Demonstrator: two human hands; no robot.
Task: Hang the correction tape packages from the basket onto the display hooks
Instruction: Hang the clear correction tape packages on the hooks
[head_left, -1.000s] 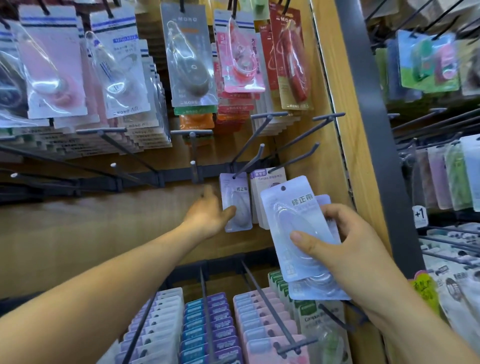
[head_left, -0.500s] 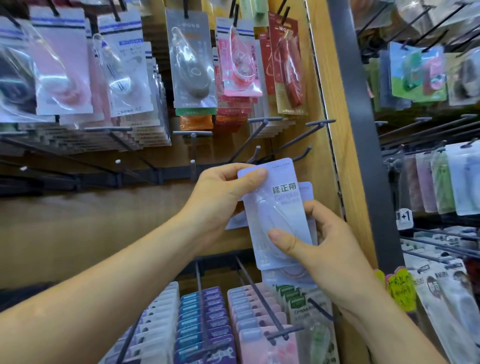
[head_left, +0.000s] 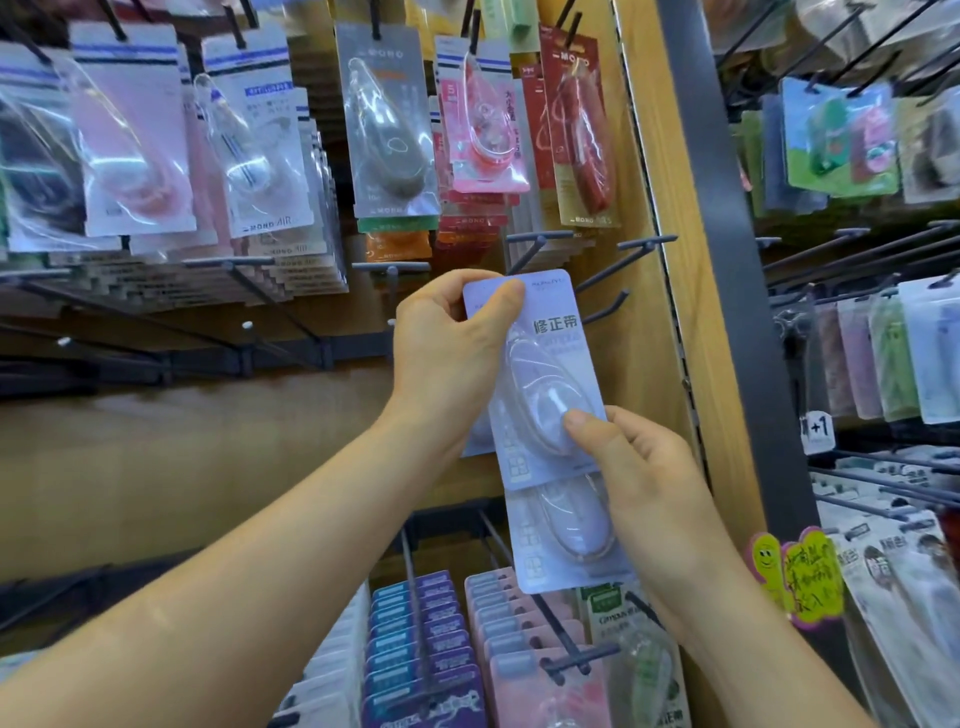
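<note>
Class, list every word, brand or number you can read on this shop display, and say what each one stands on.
"修正带": the lavender package held in front.
"MONO": the grey package hanging above.
"MONO": the red package to its right.
"MONO AIR": the white package, along its foot.
"+1": the white tag on the right-hand rack.
Handwriting on the yellow note and all small print: too blurred to read.

Two hands are counted mid-frame: left hand (head_left: 441, 353), right hand (head_left: 639, 478). Two lilac packages (head_left: 550, 332) are held, and one smiley tag (head_left: 766, 558) is spotted lower right.
</note>
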